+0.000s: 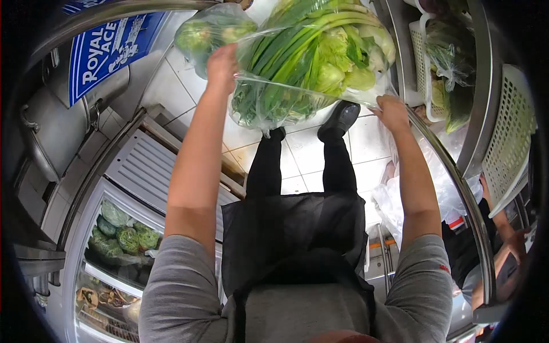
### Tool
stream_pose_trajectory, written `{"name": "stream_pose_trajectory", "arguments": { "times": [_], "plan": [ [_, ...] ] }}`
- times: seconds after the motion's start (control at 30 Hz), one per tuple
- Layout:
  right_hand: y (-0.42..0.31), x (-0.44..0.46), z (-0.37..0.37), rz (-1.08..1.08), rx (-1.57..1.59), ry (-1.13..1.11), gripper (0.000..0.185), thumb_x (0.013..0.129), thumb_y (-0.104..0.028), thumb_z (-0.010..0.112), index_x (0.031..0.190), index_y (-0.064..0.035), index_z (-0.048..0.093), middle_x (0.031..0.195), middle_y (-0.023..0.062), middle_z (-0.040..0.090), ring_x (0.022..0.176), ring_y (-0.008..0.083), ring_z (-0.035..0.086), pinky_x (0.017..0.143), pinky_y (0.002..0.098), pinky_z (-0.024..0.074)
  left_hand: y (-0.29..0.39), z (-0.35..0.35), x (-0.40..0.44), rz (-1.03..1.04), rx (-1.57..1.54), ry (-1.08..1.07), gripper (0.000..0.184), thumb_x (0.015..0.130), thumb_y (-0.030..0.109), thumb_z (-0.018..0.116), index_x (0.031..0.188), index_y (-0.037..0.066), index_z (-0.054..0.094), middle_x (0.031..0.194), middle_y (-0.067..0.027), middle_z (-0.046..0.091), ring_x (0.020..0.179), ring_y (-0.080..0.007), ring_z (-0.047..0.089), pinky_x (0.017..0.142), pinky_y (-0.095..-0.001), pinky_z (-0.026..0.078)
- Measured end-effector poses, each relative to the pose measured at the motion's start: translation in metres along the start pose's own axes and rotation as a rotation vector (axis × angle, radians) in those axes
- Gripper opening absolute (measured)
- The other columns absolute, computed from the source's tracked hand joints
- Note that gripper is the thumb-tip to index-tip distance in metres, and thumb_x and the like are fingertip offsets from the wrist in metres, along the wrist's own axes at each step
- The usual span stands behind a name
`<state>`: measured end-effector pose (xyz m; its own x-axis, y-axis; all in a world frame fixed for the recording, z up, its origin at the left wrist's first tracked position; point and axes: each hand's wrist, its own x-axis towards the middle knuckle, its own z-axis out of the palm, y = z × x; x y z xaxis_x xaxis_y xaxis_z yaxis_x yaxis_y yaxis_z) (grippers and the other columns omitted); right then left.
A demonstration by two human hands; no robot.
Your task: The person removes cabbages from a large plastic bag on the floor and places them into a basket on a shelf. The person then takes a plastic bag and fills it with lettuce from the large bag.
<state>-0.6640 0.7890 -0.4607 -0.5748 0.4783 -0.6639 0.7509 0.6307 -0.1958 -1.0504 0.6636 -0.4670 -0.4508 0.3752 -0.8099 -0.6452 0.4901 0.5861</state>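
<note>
A large clear plastic bag [274, 114] filled with green onions [289, 51] and pale green lettuce [334, 63] is in front of me over the tiled floor. My left hand [222, 68] is closed on the bag's edge at its left side. With bent fingers, my right hand [393, 112] grips the edge at the right, and the plastic stretches between the two hands. Beside the left hand, at the upper left, is another clear bag [211, 34] with round green vegetables.
At the left, a glass-fronted fridge [94, 228] holds bagged vegetables, below a blue printed sack [108, 51]. White baskets [509, 137] and a metal rail [457, 177] are at the right. Another person's hand [517, 244] shows at the lower right.
</note>
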Motion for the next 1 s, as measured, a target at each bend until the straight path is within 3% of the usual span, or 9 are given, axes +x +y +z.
{"name": "stream_pose_trajectory", "arguments": {
  "times": [0.17,0.2,0.27,0.33,0.4,0.5,0.6,0.63,1.0],
  "plan": [
    [-0.008,0.031,-0.009,0.072,0.533,-0.247,0.056,0.064,-0.049,0.068,0.090,-0.0007,0.055,0.087,0.0149,0.057,0.082,0.0271,0.055,0.072,0.0350,0.0425,-0.022,-0.021,0.020,0.169,0.542,0.076,0.024,0.077,0.030,0.060,0.080,0.007,0.052,0.063,-0.0003,0.047,0.051,-0.0146,0.046,0.044,-0.0291,0.039],
    [-0.013,0.047,-0.037,0.132,0.679,0.143,0.058,0.065,-0.050,0.067,0.093,-0.0004,0.055,0.091,0.0164,0.057,0.084,0.0272,0.055,0.072,0.0333,0.0431,-0.023,-0.008,0.021,0.646,0.896,0.207,0.031,0.075,0.031,0.062,0.087,0.004,0.054,0.062,-0.0029,0.050,0.055,-0.0222,0.050,0.054,-0.0346,0.042],
    [-0.001,0.072,-0.064,0.174,0.384,0.489,0.058,0.067,-0.050,0.065,0.099,-0.0025,0.055,0.100,0.0155,0.057,0.088,0.0291,0.055,0.073,0.0351,0.0443,-0.004,0.040,0.010,1.269,1.182,0.304,0.037,0.076,0.035,0.061,0.089,0.001,0.054,0.066,-0.0103,0.054,0.064,-0.0346,0.054,0.064,-0.0423,0.044],
    [0.012,0.098,-0.066,0.188,0.197,0.596,0.056,0.069,-0.049,0.063,0.101,-0.0033,0.055,0.104,0.0143,0.057,0.091,0.0295,0.055,0.073,0.0367,0.0446,0.010,0.078,0.002,1.394,1.140,0.264,0.037,0.078,0.037,0.058,0.084,0.001,0.052,0.072,-0.0151,0.056,0.069,-0.0393,0.054,0.063,-0.0446,0.042],
    [0.010,0.116,-0.066,0.388,-0.015,0.088,0.058,0.073,-0.052,0.055,0.107,-0.0053,0.052,0.112,0.0116,0.053,0.099,0.0286,0.053,0.078,0.0420,0.0432,0.009,0.103,0.012,0.953,1.384,-0.028,0.072,0.070,0.030,0.066,0.130,0.014,0.030,0.133,-0.0182,0.027,0.120,-0.0376,0.029,0.096,-0.0400,0.031],
    [0.019,0.128,-0.050,0.365,-0.001,-0.084,0.062,0.077,-0.058,0.045,0.113,-0.0080,0.048,0.119,0.0105,0.048,0.105,0.0268,0.051,0.085,0.0466,0.0384,0.002,0.130,0.025,0.814,1.674,-0.049,0.055,0.076,0.027,0.058,0.124,0.010,0.035,0.120,-0.0225,0.041,0.101,-0.0335,0.050,0.084,-0.0398,0.042],
    [0.013,0.113,-0.042,0.391,0.218,-0.005,0.057,0.081,-0.056,0.037,0.112,-0.0090,0.049,0.118,0.0098,0.049,0.105,0.0274,0.050,0.088,0.0495,0.0344,0.000,0.132,0.040,0.520,1.459,0.007,0.045,0.078,0.027,0.055,0.116,0.007,0.041,0.099,-0.0215,0.055,0.085,-0.0354,0.056,0.074,-0.0432,0.045],
    [0.009,0.106,-0.039,0.397,0.217,-0.013,0.057,0.081,-0.056,0.037,0.112,-0.0090,0.049,0.118,0.0098,0.049,0.105,0.0274,0.050,0.088,0.0495,0.0344,-0.010,0.125,0.050,0.682,1.472,0.036,0.041,0.079,0.026,0.055,0.113,0.006,0.042,0.088,-0.0194,0.059,0.078,-0.0376,0.057,0.068,-0.0455,0.045],
    [-0.002,0.033,0.005,0.095,0.407,0.266,0.032,0.088,-0.029,0.042,0.079,-0.0005,0.053,0.080,0.0210,0.055,0.077,0.0385,0.052,0.067,0.0426,0.0411,-0.004,0.028,0.017,0.581,1.444,-0.052,0.031,0.086,0.036,0.041,0.087,0.007,0.054,0.083,-0.0201,0.058,0.081,-0.0400,0.053,0.069,-0.0465,0.043]
  ]
}}
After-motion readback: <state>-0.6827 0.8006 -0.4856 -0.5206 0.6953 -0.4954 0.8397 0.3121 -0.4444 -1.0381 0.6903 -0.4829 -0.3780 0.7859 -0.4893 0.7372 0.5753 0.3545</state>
